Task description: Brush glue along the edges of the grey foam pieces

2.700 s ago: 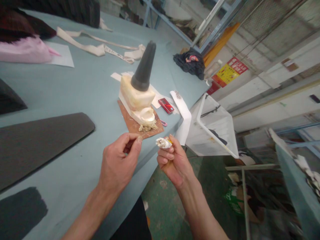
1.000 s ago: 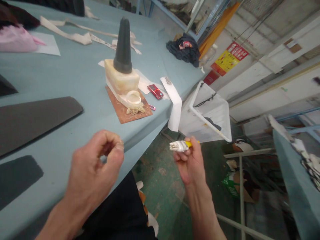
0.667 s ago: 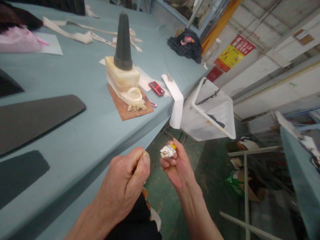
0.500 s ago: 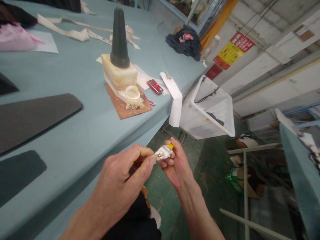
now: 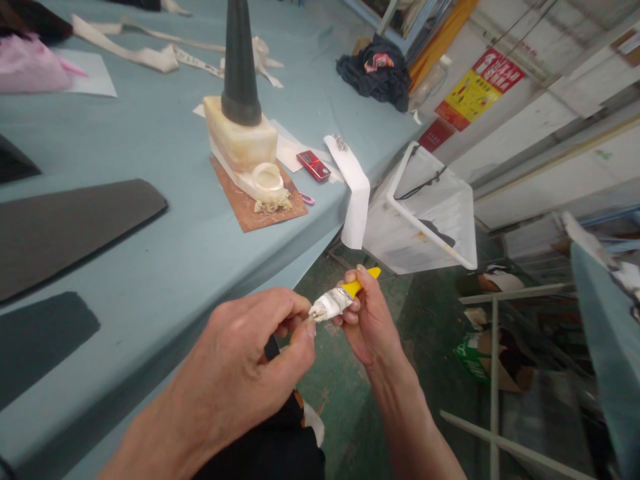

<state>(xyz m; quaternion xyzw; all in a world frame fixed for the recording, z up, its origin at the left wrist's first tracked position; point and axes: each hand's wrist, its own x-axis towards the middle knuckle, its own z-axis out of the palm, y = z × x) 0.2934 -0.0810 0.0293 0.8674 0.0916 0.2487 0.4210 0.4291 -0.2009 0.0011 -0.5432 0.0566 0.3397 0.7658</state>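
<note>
Right fingers (image 5: 371,287) clasp a brush (image 5: 333,304), smooth yellow handle (image 5: 354,287) angled up and away, long axis slanting down to crusted white, frayed bristles (image 5: 319,312) at the narrowed left fingers (image 5: 297,347), whose hold there is unclear

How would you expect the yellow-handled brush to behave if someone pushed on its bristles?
The brush may have stiff bristles, since they look clumped together. It is probably light, being small beside the right hand. Its slim yellow handle might twist under a sideways push.
</note>
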